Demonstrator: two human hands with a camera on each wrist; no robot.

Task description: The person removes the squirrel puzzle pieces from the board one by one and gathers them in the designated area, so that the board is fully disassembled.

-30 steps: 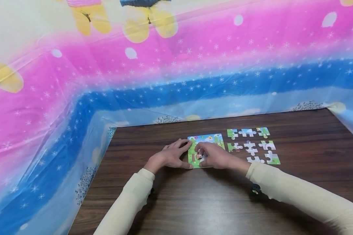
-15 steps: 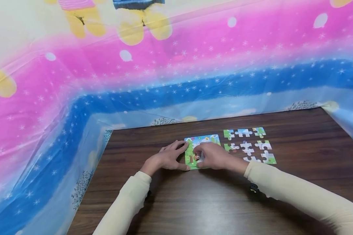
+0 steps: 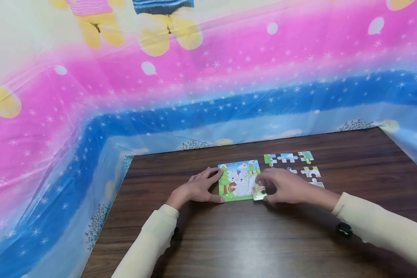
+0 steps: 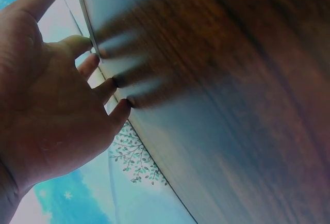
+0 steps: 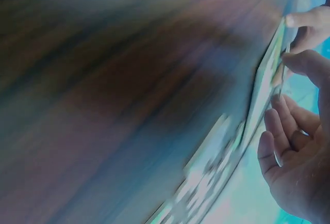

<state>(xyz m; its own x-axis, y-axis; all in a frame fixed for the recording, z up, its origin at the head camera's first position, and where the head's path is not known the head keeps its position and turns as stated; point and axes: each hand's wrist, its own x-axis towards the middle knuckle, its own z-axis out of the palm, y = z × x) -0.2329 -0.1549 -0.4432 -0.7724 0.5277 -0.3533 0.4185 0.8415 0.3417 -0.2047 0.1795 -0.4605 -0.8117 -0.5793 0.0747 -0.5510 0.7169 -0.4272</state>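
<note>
A square puzzle board [image 3: 238, 181] with a pale cartoon animal and green trees lies flat on the wooden table [image 3: 208, 243]. Along its left edge rests my left hand [image 3: 199, 187], fingers spread, the index finger near the upper corner and the thumb at the lower one. My right hand [image 3: 292, 186] pinches a small flat jigsaw piece [image 3: 258, 192] between thumb and fingers, over the board's lower right corner. In the right wrist view the piece [image 5: 284, 74] shows edge-on and tilted up, while the other fingers of that hand curl below it.
Loose jigsaw pieces lie in rows right of the board, among them a top-row piece [image 3: 287, 157] and a right-hand one [image 3: 311, 172]. The right hand covers several others. A printed pink and blue cloth [image 3: 194, 92] hangs behind the table's far edge.
My right hand has moved right with the jigsaw piece, from the board's middle to its lower right corner, uncovering the animal picture and covering some loose pieces. My left hand stays at the board.
</note>
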